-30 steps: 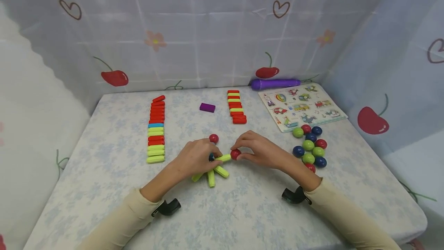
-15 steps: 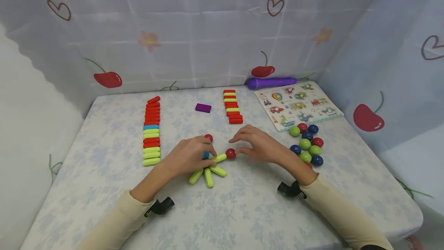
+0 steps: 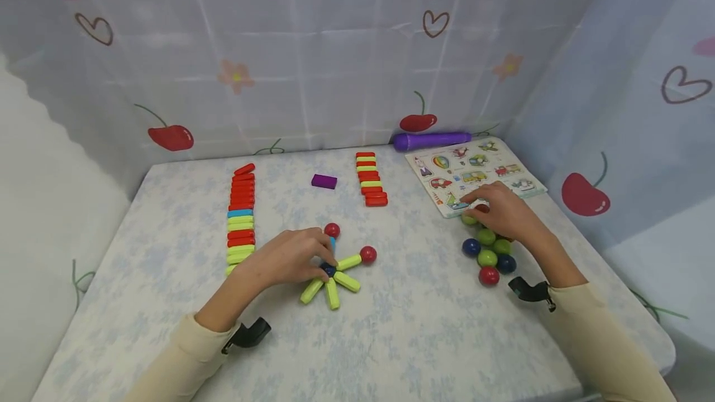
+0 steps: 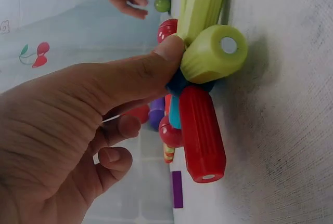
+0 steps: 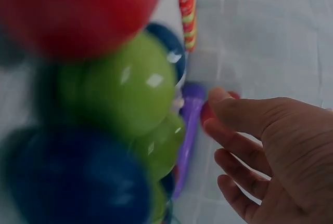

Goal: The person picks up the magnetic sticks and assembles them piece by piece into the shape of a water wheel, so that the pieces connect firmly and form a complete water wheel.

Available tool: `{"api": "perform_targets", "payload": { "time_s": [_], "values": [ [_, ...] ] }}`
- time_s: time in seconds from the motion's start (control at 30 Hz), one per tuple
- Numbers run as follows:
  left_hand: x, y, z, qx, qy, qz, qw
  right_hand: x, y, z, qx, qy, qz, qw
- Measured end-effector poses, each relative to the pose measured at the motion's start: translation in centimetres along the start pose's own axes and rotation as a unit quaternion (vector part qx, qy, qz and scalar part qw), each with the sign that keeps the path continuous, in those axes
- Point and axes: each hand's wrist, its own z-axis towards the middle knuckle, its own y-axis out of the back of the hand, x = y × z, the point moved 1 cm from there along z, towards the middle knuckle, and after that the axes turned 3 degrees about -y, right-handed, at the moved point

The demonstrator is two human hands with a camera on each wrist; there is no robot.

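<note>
My left hand [image 3: 293, 257] pinches a dark blue ball [image 3: 328, 269] between thumb and index finger. Around that ball fan several yellow-green sticks [image 3: 332, 294], a light blue stick [image 3: 332, 243] and a red stick [image 4: 203, 135], which the hand hides in the head view. One red ball [image 3: 332, 230] sits at the light blue stick's end, another red ball [image 3: 368, 255] at a yellow-green stick's end. My right hand [image 3: 499, 211] hovers over the ball group at right, thumb and fingers apart. A red ball [image 3: 481, 206] shows below its fingertips; the right wrist view shows nothing held.
A column of red, yellow-green and blue sticks [image 3: 242, 206] lies at left, a shorter column [image 3: 368, 175] farther back. Near them is a purple block [image 3: 324, 182]. A picture board [image 3: 447, 172] and a purple rod [image 3: 430, 141] lie at back right. Loose balls [image 3: 487, 258] cluster at right.
My right hand let go of the red ball at the yellow-green stick's end and moved right to the loose balls. My left hand stayed at the star of sticks.
</note>
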Motion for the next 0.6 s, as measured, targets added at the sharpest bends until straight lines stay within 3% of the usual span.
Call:
{"api": "perform_targets", "payload": {
  "time_s": [0.23,0.6],
  "values": [
    [0.0,0.5,0.0,0.016,0.01,-0.007,0.9998,-1.7,-0.6,-0.5,0.013,0.012,-0.04,0.9991],
    [-0.2,0.3,0.1,0.006,0.046,0.005,0.9989,-0.7,-1.2,-0.1,-0.017,0.025,-0.045,0.9985]
  ]
}}
